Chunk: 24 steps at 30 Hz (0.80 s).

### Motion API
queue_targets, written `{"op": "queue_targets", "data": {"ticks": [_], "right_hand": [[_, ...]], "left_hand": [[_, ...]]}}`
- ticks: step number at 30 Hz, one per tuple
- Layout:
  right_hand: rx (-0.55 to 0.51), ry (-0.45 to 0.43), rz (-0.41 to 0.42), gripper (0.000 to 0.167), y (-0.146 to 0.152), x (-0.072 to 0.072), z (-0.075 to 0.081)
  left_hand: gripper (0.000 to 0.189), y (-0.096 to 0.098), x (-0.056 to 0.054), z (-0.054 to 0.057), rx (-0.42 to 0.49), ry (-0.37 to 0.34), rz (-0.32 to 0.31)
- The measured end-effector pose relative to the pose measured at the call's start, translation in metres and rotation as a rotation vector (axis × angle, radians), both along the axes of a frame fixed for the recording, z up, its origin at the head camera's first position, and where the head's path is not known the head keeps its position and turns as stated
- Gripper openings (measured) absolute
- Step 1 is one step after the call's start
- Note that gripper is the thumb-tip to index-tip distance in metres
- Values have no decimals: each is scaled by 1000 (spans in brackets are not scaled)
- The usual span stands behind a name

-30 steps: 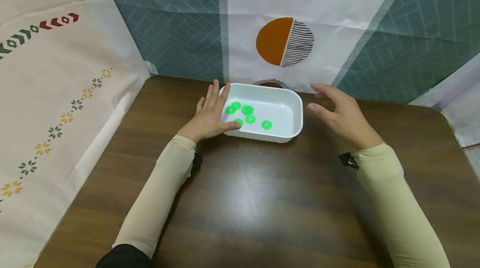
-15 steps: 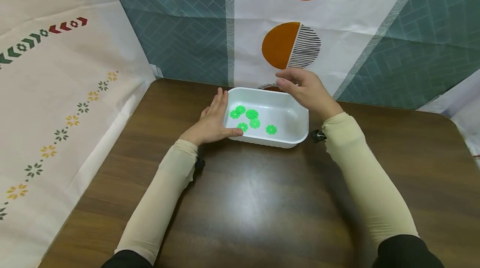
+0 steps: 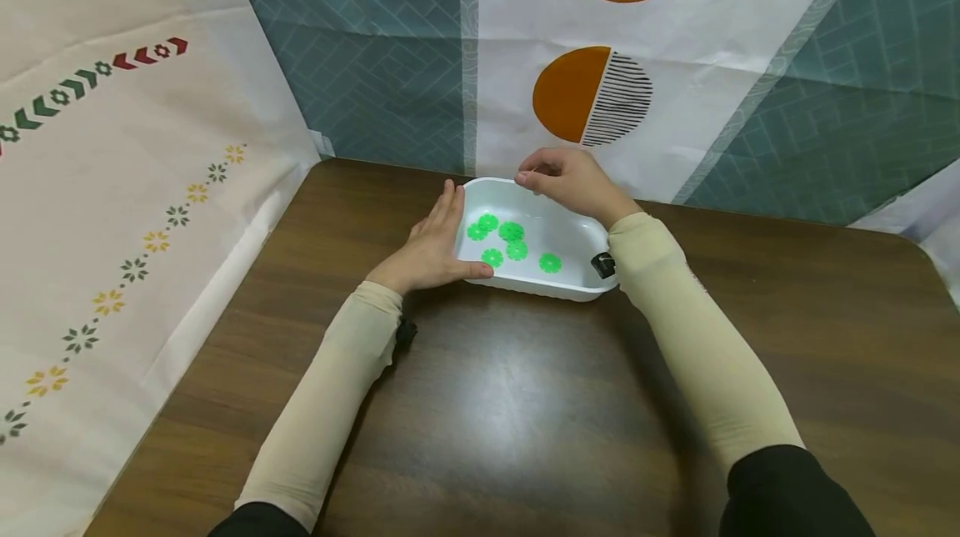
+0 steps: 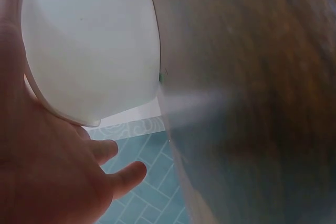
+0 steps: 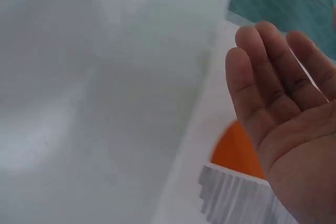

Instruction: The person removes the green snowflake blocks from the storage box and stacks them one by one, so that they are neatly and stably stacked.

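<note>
A white rectangular plastic tray (image 3: pixel 540 292) stands on the brown table and holds several green flower-shaped discs (image 3: pixel 550 263). At the tray's left end, my left hand (image 3: pixel 430 249) lies with straight fingers along the side and the thumb across the front corner; the left wrist view shows its palm against the tray's outer wall. My right hand (image 3: pixel 573 183) is over the back rim, fingers slightly bent. In the right wrist view the palm and fingers (image 5: pixel 273 77) show nothing held. The right wrist and sleeve hide the tray's right end.
The wooden table (image 3: pixel 480 437) reaches toward me and out to both sides. Behind the tray hangs a patterned cloth (image 3: pixel 375 62) with orange half circles, close to the table's back edge. A cream cloth (image 3: pixel 112 187) hangs along the left side.
My right hand has moved left from beside the tray's right end to over its back rim. The left hand stays at the left end. The whole view has shifted slightly.
</note>
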State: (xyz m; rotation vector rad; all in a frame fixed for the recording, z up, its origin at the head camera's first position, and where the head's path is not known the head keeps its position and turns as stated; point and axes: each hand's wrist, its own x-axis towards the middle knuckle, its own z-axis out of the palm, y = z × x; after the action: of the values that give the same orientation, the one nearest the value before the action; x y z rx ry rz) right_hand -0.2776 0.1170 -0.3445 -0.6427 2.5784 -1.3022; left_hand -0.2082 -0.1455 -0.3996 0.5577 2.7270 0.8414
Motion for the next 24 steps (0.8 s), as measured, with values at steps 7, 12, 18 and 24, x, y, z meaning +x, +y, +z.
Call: {"op": "queue_targets", "data": {"ticks": [7, 12, 18, 24], "right_hand": [[213, -247, 81, 44, 1, -6, -13], [453, -465, 187, 51, 4, -6, -14], [252, -553, 232, 50, 0, -12, -27], [21, -453, 132, 31, -2, -15, -32]], "left_hand": [[134, 4, 0, -2, -13, -3, -4], [134, 4, 1, -1, -20, -8, -1], [133, 2, 2, 0, -30, -3, 2], [131, 1, 2, 1, -16, 2, 4]]}}
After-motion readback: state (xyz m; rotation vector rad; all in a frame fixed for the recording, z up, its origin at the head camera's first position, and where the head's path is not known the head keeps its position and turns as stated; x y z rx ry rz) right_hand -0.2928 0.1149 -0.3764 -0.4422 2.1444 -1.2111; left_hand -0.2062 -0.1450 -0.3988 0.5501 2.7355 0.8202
